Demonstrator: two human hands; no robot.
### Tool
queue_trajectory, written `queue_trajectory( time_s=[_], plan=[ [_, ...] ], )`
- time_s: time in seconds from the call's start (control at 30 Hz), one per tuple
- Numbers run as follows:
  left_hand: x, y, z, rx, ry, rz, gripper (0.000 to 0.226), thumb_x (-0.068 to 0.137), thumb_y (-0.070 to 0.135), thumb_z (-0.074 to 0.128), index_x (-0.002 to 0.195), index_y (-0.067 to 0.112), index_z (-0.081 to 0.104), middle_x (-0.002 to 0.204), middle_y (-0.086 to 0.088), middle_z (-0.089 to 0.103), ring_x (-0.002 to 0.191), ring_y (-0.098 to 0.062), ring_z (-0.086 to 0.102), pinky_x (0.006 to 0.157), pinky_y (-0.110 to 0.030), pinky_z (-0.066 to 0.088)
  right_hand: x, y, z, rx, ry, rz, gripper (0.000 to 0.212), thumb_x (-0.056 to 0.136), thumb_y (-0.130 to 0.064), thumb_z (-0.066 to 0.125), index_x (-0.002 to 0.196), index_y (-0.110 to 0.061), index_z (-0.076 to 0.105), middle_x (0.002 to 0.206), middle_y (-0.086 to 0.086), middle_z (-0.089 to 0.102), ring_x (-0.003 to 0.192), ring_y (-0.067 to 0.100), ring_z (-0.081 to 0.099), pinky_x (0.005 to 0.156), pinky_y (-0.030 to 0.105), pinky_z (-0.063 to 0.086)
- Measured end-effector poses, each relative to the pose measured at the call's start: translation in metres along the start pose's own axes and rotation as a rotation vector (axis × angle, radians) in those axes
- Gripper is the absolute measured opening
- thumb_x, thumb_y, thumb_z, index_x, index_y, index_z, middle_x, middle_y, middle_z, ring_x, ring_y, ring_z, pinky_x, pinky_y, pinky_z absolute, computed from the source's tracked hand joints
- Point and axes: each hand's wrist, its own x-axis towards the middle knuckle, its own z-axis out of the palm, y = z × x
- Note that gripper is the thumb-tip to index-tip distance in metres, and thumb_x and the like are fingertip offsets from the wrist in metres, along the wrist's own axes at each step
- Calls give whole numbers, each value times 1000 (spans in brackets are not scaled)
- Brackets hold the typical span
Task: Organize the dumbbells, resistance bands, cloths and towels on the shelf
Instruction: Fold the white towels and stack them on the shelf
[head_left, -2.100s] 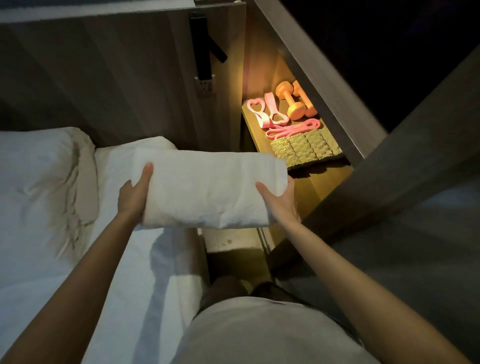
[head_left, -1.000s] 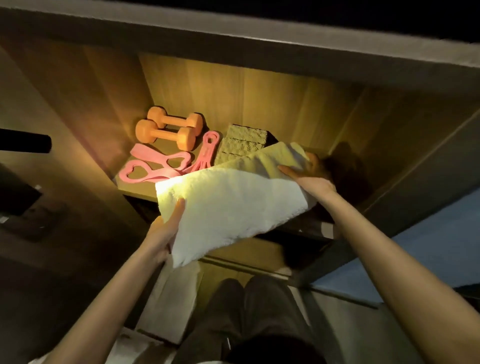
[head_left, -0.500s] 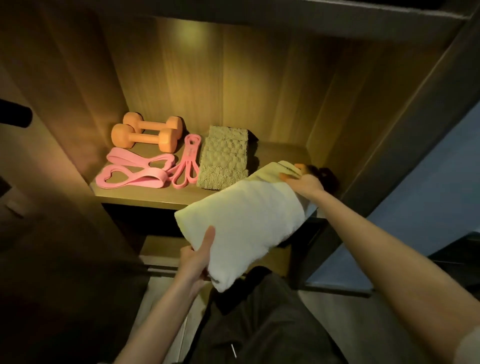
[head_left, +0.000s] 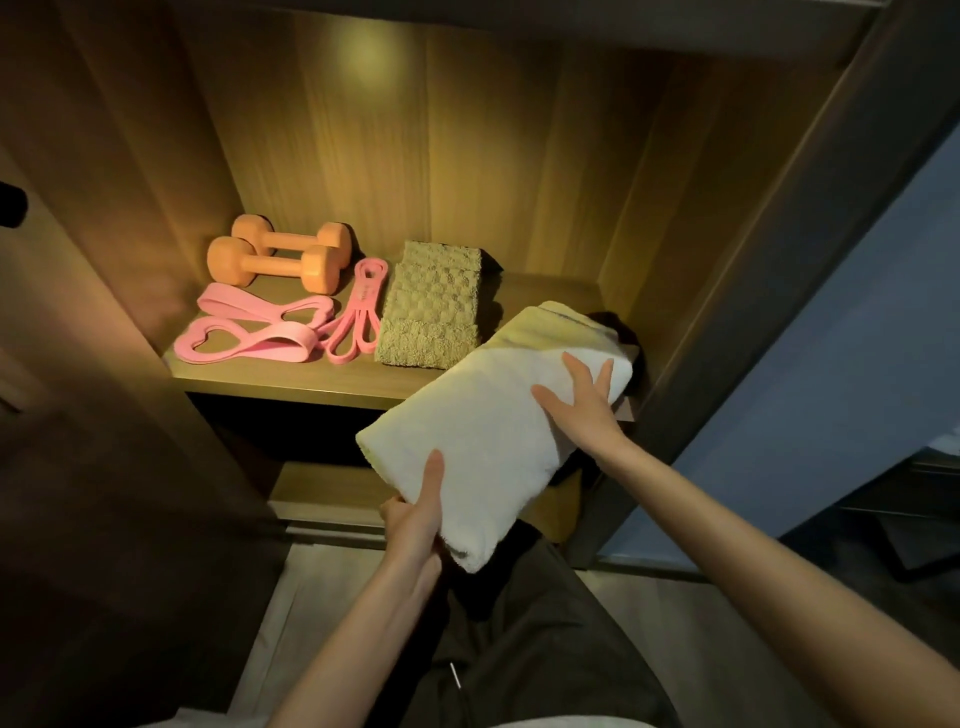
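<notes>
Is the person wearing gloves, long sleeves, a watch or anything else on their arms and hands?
No. The left hand and right hand are bare: no gloves, rings, watch or bands show. Both forearms are uncovered up to the frame's edge, so no sleeves are visible.

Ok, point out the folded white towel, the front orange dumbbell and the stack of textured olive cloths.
folded white towel (head_left: 488, 441): head view, top face.
front orange dumbbell (head_left: 280, 265): head view, handle.
stack of textured olive cloths (head_left: 434, 306): head view, top cloth.

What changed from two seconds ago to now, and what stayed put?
The white towel was carried from the bed to the shelf; its far end now rests there. The right hand moved on top; the left hand still grips the near end. Dumbbells, bands, cloths unmoved.
</notes>
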Motion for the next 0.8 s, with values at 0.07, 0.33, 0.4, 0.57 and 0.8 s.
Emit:
queue_trajectory(
  time_s=[0.07, 0.33, 0.4, 0.57, 0.8],
  plan=[
    [-5, -6, 8, -42, -51, -15, 94, 54, 54, 83, 124, 1, 49, 111, -12, 68, 96, -29, 68, 82, -42, 57, 10, -2, -9, 98, 51, -76, 74, 85, -55, 60, 146, -31, 27, 159, 3, 9, 142, 28, 22, 105, 36, 35],
    [-17, -15, 74, -86, -325, -81, 63, 79, 19, 74, 133, 8, 44, 126, -10, 61, 119, -29, 56, 97, -39, 49, 32, -2, -43, 285, 106, -93, 51, 92, -41, 58, 137, -21, 45, 138, 6, 42, 121, 24, 48, 100, 38, 44],
    [-11, -19, 92, -79, -325, -52, 69, 80, 14, 74, 137, 10, 36, 126, -7, 59, 117, -24, 56, 98, -40, 49, 29, 5, -43, 289, 40, -8, 72, 83, -59, 59, 142, -32, 27, 143, 4, 34, 122, 28, 45, 100, 49, 44],
    [9, -18, 124, -54, -320, -7, 70, 82, 12, 71, 139, 15, 30, 134, -7, 54, 120, -24, 54, 97, -40, 49, 24, 26, -42, 463, -54, 69, 93, 77, -61, 66, 147, -40, 9, 149, 3, 30, 128, 27, 41, 103, 49, 43],
    [39, -13, 171, -52, -323, -11, 61, 85, 5, 68, 137, 10, 36, 127, -12, 59, 110, -25, 61, 90, -37, 54, 26, 32, -52, -120, 47, -281, 55, 101, -29, 40, 151, -23, 18, 154, 6, 17, 137, 27, 27, 110, 41, 34]
  ],
)
